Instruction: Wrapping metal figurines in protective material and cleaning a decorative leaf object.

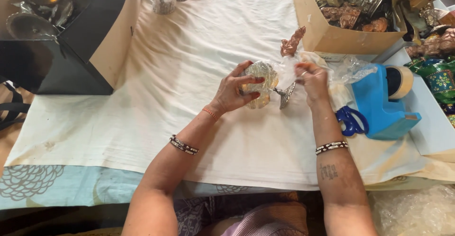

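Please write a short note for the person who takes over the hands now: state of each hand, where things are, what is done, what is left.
Left hand: grips the wrapped metal piece, clear film already round its body.
Right hand: pinches the loose clear plastic wrap by the piece's base.
Nearby: blue tape dispenser and blue scissors on the right, copper figurine behind, cardboard box of metal items.
Done: body mostly covered.
Left: base end uncovered; no tape seen on the wrap.

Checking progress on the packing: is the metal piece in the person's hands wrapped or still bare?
Partly wrapped: clear plastic covers the body of the metal piece gripped by the left hand, but its grey base sticks out bare beside the right hand.
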